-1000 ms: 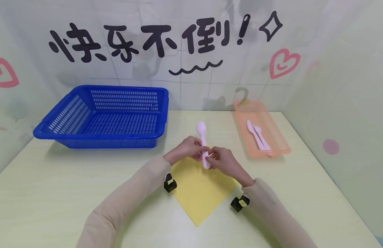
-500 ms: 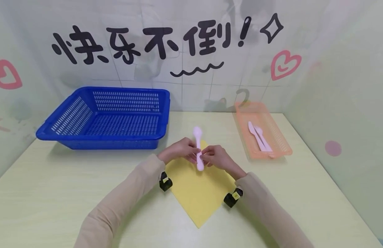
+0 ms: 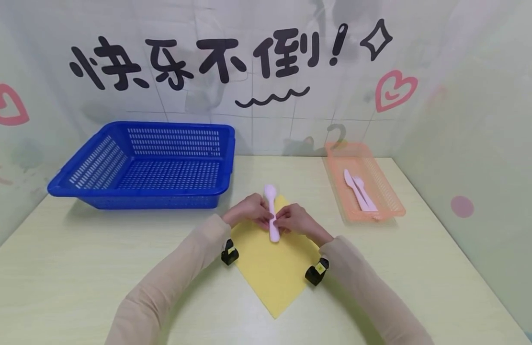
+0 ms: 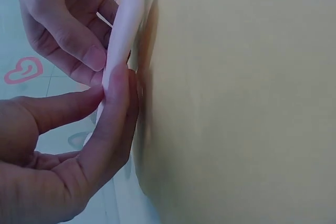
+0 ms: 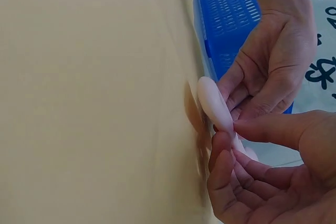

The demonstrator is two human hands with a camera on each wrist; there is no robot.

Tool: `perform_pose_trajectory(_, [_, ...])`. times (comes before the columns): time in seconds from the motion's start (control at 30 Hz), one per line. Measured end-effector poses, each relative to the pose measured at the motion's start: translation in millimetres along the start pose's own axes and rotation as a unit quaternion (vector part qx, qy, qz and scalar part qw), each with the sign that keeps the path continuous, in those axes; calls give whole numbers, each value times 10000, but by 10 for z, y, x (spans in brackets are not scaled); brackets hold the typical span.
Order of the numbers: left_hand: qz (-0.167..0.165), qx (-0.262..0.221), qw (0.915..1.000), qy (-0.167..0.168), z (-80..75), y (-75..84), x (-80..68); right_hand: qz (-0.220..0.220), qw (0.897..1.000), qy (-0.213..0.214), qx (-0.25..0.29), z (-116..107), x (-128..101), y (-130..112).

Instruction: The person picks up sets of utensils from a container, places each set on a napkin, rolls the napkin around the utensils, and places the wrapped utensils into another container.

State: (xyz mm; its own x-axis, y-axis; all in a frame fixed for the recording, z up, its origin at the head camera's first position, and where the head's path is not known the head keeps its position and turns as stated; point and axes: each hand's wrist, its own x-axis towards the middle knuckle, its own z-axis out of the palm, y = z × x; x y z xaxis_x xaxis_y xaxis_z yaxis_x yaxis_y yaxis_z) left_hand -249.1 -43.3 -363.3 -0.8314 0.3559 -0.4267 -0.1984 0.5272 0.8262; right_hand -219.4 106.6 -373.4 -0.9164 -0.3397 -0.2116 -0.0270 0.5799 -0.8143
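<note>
Pink spoon (image 3: 271, 211) over yellow napkin (image 3: 274, 268), pinched in left hand (image 3: 248, 211) and right hand (image 3: 293, 220) grip; wall writing perhaps "快乐不倒!" (image 3: 205, 57)

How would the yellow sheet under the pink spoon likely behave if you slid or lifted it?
The yellow sheet lies thin and flat, so it is probably light and floppy. It may slide easily on the smooth table. Both hands pinching the pink spoon over it might pin it.
</note>
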Motion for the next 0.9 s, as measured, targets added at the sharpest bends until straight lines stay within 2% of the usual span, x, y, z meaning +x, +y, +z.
perform_pose_trajectory(0.23, [31, 302, 9995, 52, 25, -29, -2, 57, 10000, 13, 46, 44, 20, 32])
perform_pose_trajectory(0.43, [-167, 451, 9987, 166, 37, -34, 16, 41, 10000, 61, -56, 82, 31, 47])
perform_pose_trajectory(0.7, [-411, 735, 9951, 518, 54, 23, 36, -28, 9999, 129, -41, 91, 40, 23])
perform_pose_trajectory(0.9, [-473, 961, 9927, 554, 63, 49, 46, -1, 10000, 78, -7, 92, 50, 19])
